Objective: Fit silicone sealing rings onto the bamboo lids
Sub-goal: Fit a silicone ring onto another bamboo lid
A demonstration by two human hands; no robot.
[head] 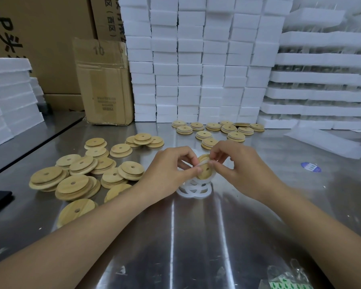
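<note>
Both hands meet over the middle of the steel table (pixel 196 236). My left hand (pixel 169 170) holds a round bamboo lid (pixel 205 171) with a centre hole, tilted on edge. My right hand (pixel 236 163) pinches a translucent white silicone ring (pixel 202 162) against the lid's upper rim. Under the hands lies a small heap of loose white rings (pixel 194 189). Bare lids (pixel 79 178) are spread in overlapping piles to the left. Farther back on the right lie lids with a white ring around them (pixel 217 130).
Stacks of white foam blocks (pixel 196 59) wall off the back, with foam trays (pixel 321 80) at the right and foam stacks (pixel 8 101) at the left. A cardboard box (pixel 104 84) stands back left. A blue sticker (pixel 311 167) and a plastic bag (pixel 290 276) lie at the right.
</note>
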